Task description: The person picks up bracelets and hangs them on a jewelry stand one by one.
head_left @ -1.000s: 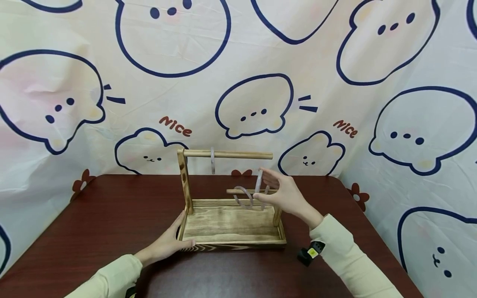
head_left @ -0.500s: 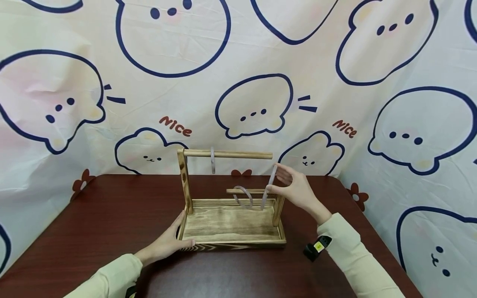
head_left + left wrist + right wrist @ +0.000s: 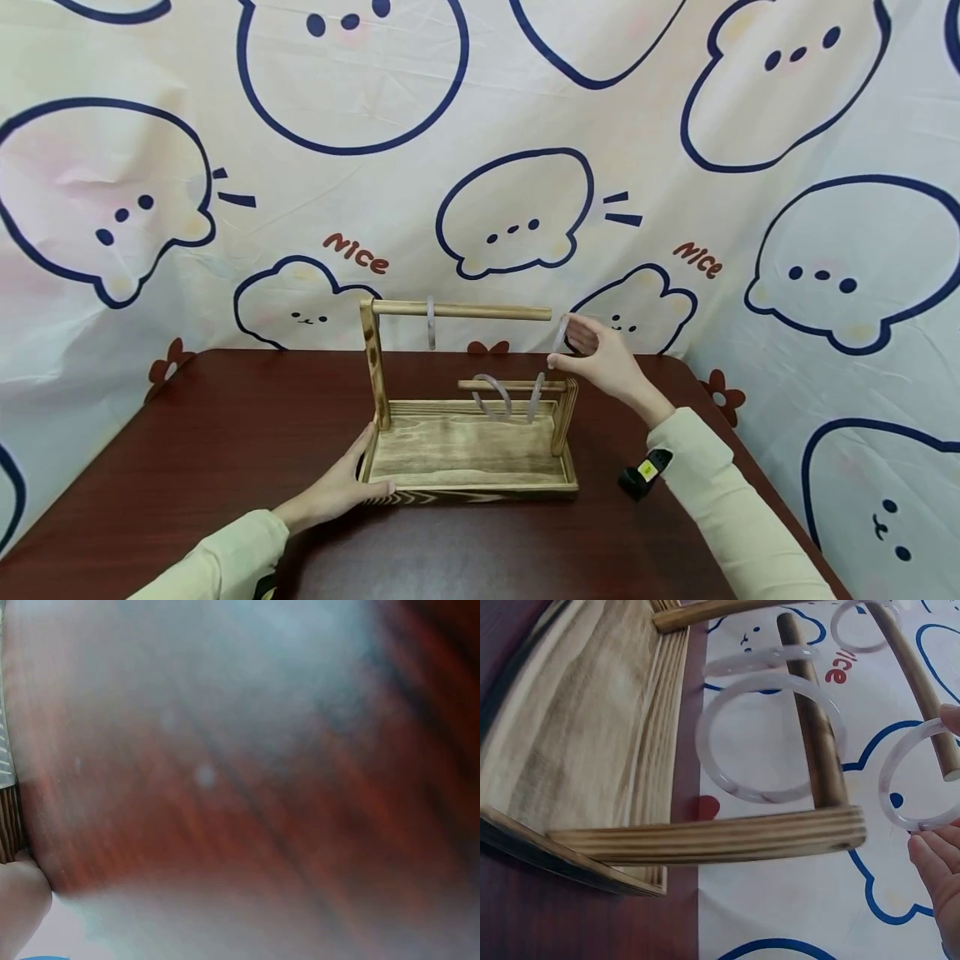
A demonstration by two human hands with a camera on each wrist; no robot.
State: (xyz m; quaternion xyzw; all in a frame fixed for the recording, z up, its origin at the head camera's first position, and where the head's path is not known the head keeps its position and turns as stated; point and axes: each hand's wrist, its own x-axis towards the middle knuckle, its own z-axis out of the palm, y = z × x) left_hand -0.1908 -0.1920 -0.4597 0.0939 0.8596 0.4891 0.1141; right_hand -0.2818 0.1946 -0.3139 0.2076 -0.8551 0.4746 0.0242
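A wooden stand [image 3: 465, 483] has a tall left post with an upper rod [image 3: 480, 312] and a short right post with a lower rod [image 3: 510, 385]. One pale ring [image 3: 430, 325] hangs on the upper rod and two rings [image 3: 491, 398] hang on the lower rod. My right hand [image 3: 561, 342] pinches another pale ring [image 3: 561, 331] just beside the upper rod's free end. In the right wrist view this held ring [image 3: 919, 776] sits past the rod tip [image 3: 949, 761]. My left hand [image 3: 352, 479] rests flat on the stand's front-left corner.
The stand sits on a dark red table [image 3: 187, 450] backed by a cartoon-print cloth [image 3: 480, 150]. A black wrist device [image 3: 643, 473] is strapped on my right sleeve. The left wrist view is a blur of table [image 3: 262, 787].
My right hand has carried its ring from beside the lower rod rightward and up to the free end of the upper rod. The left hand has stayed on the stand.
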